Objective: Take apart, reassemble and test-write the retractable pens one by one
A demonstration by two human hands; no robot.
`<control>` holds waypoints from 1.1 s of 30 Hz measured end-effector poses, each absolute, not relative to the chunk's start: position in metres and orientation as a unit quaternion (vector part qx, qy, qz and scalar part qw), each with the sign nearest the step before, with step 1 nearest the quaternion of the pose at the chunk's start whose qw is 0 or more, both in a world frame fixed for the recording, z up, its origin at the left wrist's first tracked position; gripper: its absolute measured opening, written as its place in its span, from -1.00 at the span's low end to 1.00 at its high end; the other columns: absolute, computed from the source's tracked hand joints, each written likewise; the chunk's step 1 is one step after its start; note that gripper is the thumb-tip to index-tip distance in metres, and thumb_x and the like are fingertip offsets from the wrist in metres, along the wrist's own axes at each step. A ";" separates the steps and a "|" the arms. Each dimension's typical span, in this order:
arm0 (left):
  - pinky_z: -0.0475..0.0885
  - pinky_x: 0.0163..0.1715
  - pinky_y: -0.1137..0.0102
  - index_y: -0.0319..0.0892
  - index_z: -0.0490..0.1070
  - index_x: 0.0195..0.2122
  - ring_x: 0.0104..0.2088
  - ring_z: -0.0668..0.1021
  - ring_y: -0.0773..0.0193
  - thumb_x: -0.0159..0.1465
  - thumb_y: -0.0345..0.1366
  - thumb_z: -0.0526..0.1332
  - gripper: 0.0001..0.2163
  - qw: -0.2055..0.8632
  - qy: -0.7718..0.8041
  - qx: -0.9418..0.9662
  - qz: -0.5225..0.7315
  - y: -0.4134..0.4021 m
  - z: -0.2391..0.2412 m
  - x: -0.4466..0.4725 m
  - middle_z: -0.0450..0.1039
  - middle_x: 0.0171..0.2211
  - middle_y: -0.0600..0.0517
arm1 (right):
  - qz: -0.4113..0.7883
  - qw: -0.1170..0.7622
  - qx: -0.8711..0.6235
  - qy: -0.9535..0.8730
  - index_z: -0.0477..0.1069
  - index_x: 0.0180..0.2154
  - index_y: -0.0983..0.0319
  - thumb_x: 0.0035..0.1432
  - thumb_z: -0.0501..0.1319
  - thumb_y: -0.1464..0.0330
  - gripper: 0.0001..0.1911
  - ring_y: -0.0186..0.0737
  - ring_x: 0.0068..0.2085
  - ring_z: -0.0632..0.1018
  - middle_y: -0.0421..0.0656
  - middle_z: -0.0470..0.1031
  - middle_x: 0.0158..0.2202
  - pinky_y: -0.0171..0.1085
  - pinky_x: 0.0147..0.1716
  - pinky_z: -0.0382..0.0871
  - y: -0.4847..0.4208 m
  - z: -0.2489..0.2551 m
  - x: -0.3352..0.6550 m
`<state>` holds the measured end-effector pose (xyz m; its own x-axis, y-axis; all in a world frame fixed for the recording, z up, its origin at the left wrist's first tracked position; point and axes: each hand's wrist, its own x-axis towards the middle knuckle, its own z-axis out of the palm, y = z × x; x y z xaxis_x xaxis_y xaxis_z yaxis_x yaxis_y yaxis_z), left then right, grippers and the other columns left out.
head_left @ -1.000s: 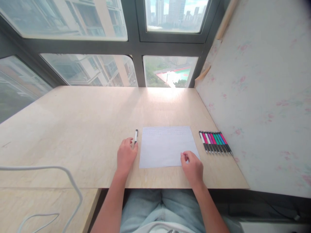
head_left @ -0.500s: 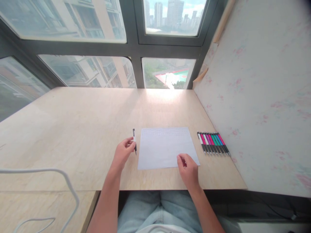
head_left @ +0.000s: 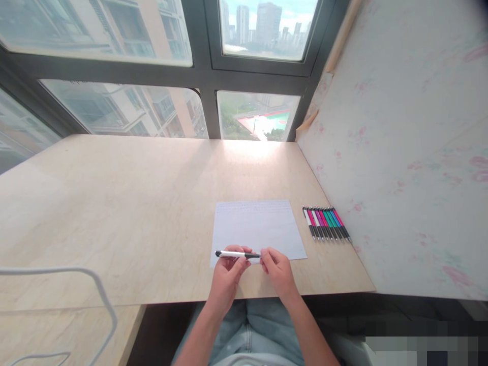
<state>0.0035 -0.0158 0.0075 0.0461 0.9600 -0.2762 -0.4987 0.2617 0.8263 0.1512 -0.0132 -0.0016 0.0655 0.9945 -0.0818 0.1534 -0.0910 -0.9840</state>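
Observation:
A white pen with black ends [head_left: 233, 254] lies almost level above the near edge of a white sheet of paper [head_left: 253, 226]. My left hand [head_left: 227, 277] is closed on its barrel, thumb and fingers near the black grip. My right hand [head_left: 277, 269] is closed in a pinch at the pen's pointed end, and its fingertips cover the very tip. Rows of faint handwriting run along the top of the sheet.
A row of several coloured pens [head_left: 326, 223] lies right of the paper, near the papered wall [head_left: 412, 168]. The wooden table [head_left: 133, 218] reaches to the window. A white cable [head_left: 101, 284] loops at the lower left.
My left hand has brought the pen from left of the paper over its near edge and turned it level. My right hand has moved left to meet the tip. The view has shifted slightly.

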 end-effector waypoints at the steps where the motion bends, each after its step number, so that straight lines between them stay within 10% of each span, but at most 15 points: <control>1: 0.46 -0.13 0.34 -0.15 0.46 -0.20 -0.14 0.56 0.18 0.13 -0.28 0.37 -0.78 0.667 0.429 0.282 0.540 -0.016 0.009 0.004 0.53 -0.19 -0.04 | 0.469 0.454 -0.574 -0.494 0.25 -0.60 0.22 0.26 0.04 0.01 -0.48 -0.36 -0.59 0.25 -0.31 0.19 -0.67 -0.35 -0.55 0.14 -0.013 -0.003 0.152; 33: 0.43 -0.27 0.36 -0.24 0.53 -0.32 -0.36 0.58 0.22 0.01 -0.19 0.44 -0.72 0.632 0.474 0.240 0.564 -0.017 0.006 0.007 0.57 -0.40 -0.03 | 0.416 0.473 -0.541 -0.557 0.44 -0.28 0.22 0.22 0.17 0.20 -0.78 -0.22 -0.33 0.51 -0.15 0.50 -0.39 -0.33 -0.42 0.36 -0.013 0.007 0.158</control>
<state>0.0074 -0.0171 0.0063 -0.0860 0.9403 -0.3293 -0.4858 0.2489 0.8379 0.1582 -0.0130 0.0070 0.0328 0.9966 0.0759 0.2097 0.0674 -0.9754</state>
